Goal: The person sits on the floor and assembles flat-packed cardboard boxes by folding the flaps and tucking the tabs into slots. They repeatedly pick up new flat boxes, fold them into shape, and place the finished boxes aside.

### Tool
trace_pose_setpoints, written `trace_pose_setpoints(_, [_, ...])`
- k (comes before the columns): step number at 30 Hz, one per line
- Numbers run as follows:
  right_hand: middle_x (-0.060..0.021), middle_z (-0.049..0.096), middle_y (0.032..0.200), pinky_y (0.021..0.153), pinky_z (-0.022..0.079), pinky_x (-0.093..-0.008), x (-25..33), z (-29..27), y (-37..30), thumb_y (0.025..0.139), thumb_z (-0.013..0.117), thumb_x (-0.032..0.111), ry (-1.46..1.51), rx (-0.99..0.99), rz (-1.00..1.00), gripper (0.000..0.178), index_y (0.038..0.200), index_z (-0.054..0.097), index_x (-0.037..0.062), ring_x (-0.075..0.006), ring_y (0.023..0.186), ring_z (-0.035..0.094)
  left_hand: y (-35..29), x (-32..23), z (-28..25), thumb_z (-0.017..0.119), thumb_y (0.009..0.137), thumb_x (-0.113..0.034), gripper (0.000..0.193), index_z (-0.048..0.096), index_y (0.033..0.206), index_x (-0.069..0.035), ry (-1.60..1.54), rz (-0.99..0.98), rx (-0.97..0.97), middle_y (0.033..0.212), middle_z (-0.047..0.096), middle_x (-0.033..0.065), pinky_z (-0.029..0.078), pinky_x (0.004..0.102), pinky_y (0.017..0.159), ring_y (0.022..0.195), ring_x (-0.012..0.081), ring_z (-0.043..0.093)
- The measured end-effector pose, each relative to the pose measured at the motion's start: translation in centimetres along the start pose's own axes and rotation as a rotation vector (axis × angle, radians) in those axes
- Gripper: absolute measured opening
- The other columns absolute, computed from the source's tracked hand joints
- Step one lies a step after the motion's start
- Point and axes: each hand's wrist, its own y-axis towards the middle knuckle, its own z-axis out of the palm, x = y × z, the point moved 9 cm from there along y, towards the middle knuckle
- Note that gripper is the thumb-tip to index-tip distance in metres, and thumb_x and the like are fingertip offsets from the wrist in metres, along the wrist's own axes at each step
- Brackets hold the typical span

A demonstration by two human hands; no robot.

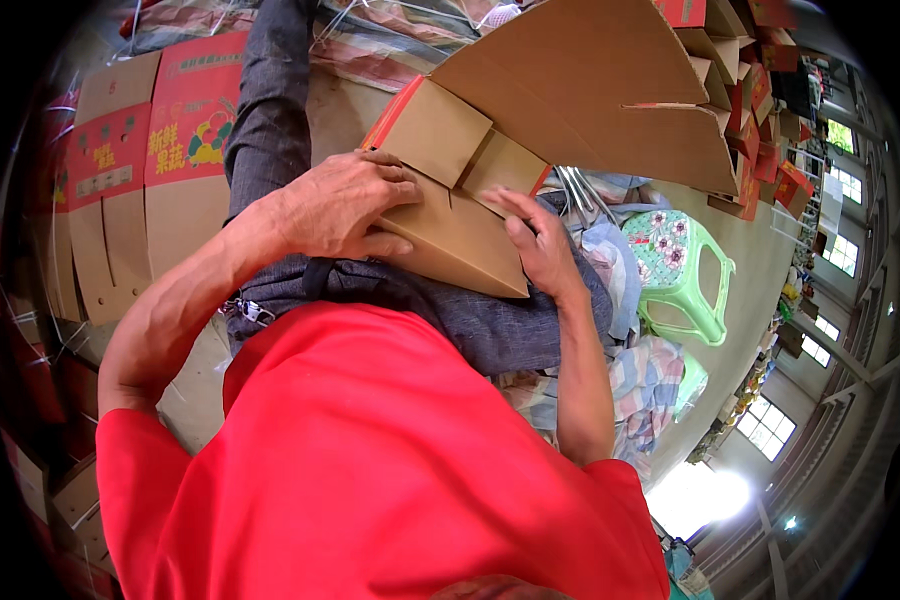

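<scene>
A brown cardboard box (450, 235) with red edges lies across my lap, its near flaps folded inward to meet at a slit. Its large far flap (570, 85) stands raised and spreads away to the upper right. My left hand (345, 205) rests on the box's left side, fingers bent and thumb apart on the flap, not wrapped round it. On the right side, my right hand (538, 238) lies with its fingers stretched out over the flap's edge. Whatever is inside the box is hidden by the flaps.
Printed red and brown cartons (195, 150) stand to the left. Many more boxes (755, 110) are piled at the far right. A green plastic stool (708, 285) with a flowered top stands right of my leg, beside crumpled checked cloth (640, 380). Striped sheeting (390, 40) covers the floor ahead.
</scene>
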Motion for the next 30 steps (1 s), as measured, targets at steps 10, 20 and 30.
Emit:
trace_pose_setpoints(10, [-0.0258, 0.045, 0.164, 0.129, 0.031, -0.0469, 2.2, 5.6, -1.2, 0.086, 0.083, 0.047, -0.352, 0.334, -0.115, 0.093, 0.155, 0.048, -0.0045, -0.0392, 0.155, 0.039, 0.4, -0.1, 0.6, 0.077, 0.09, -0.049, 0.059, 0.07, 0.121, 0.001, -0.012, -0.056, 0.141, 0.114, 0.073, 0.0229, 0.051, 0.0485, 0.105, 0.117, 0.0416, 0.066])
trace_pose_setpoints(20, [-0.0264, 0.057, 0.152, 0.121, 0.041, -0.0473, 5.0, 5.6, -0.3, 0.086, 0.081, 0.046, -0.388, 0.302, -0.083, 0.084, 0.15, 0.054, -0.0025, -0.0411, 0.144, 0.051, 0.8, 0.2, 0.4, 0.077, 0.09, -0.049, 0.053, 0.071, 0.108, 0.0, -0.06, -0.075, 0.139, 0.1, 0.073, 0.0212, 0.054, 0.0494, 0.094, 0.107, 0.0416, 0.068])
trace_pose_setpoints(30, [-0.0265, 0.052, 0.159, 0.125, 0.038, -0.0452, 2.7, 5.2, -0.7, 0.09, 0.08, 0.045, -0.308, 0.34, 0.009, 0.083, 0.148, 0.054, -0.0091, -0.0392, 0.149, 0.049, 0.2, 0.0, 0.9, 0.075, 0.091, -0.053, 0.055, 0.071, 0.106, 0.0, -0.031, -0.008, 0.075, 0.098, 0.073, 0.0214, 0.054, 0.0505, 0.095, 0.104, 0.0419, 0.068])
